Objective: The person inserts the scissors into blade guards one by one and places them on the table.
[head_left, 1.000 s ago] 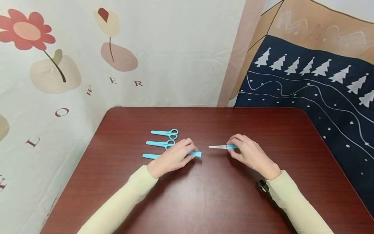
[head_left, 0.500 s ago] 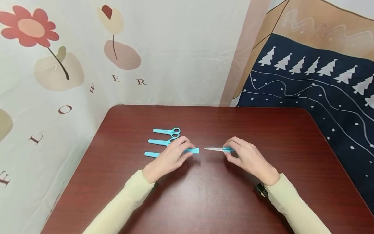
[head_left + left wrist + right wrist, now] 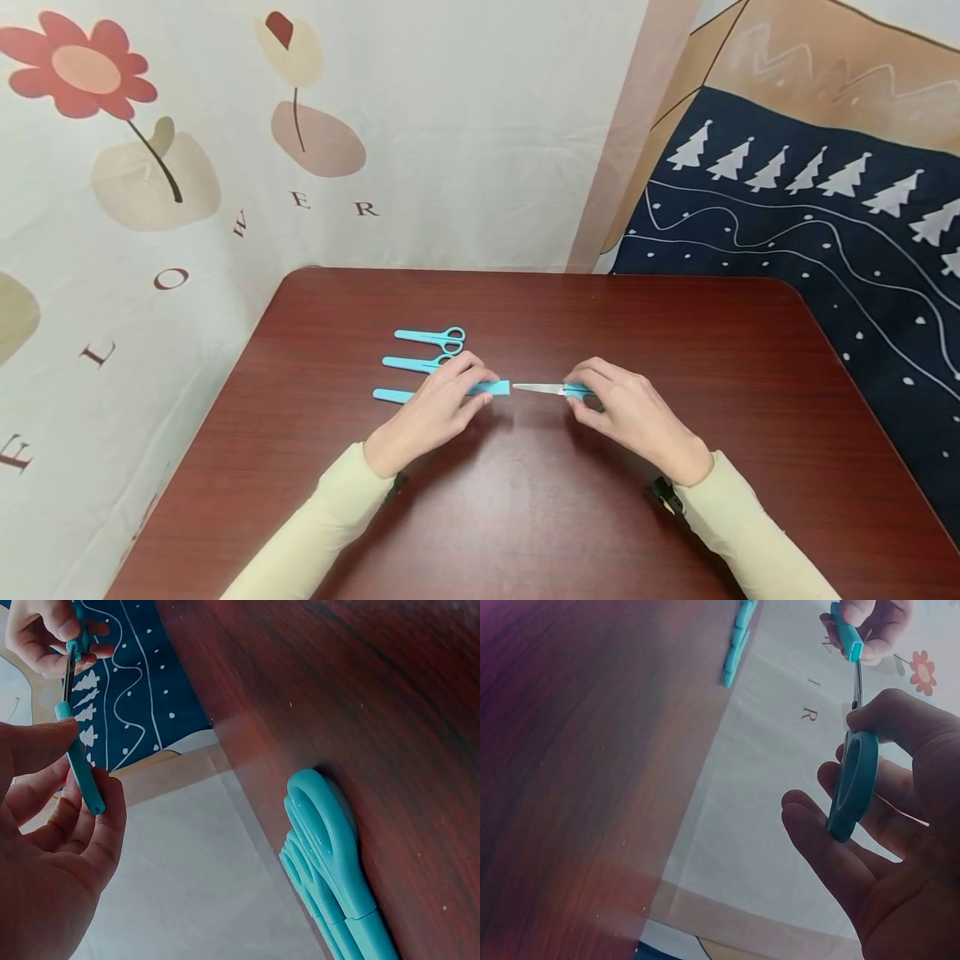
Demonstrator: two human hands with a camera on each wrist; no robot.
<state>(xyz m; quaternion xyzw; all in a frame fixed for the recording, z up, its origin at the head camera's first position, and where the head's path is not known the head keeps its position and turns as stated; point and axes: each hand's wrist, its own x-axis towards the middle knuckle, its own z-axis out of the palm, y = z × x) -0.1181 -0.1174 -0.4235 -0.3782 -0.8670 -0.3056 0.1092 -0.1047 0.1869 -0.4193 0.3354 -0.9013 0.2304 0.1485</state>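
Note:
My left hand [image 3: 438, 400] pinches a turquoise scissor cover [image 3: 84, 774] between thumb and fingers above the table. My right hand [image 3: 633, 408] grips a pair of scissors [image 3: 855, 776] by its turquoise handles, thumb on one side and fingers on the other. The bare metal blades [image 3: 538, 388] point left, closed, with their tip right at the cover's open end. In both wrist views the cover and blades line up almost end to end. Left of these, three covered turquoise scissors [image 3: 427, 337] lie in a column, the nearest partly hidden by my left hand.
The reddish-brown wooden table [image 3: 480, 517] spans the work area, its far edge against a pale cloth [image 3: 465, 167] printed with flowers and letters. A dark blue cloth [image 3: 787, 225] with white trees hangs at the right.
My right hand has moved left with the scissors, bringing the blade tip from a gap up to the cover's mouth. The left hand has stayed nearly in place. The view has shifted slightly.

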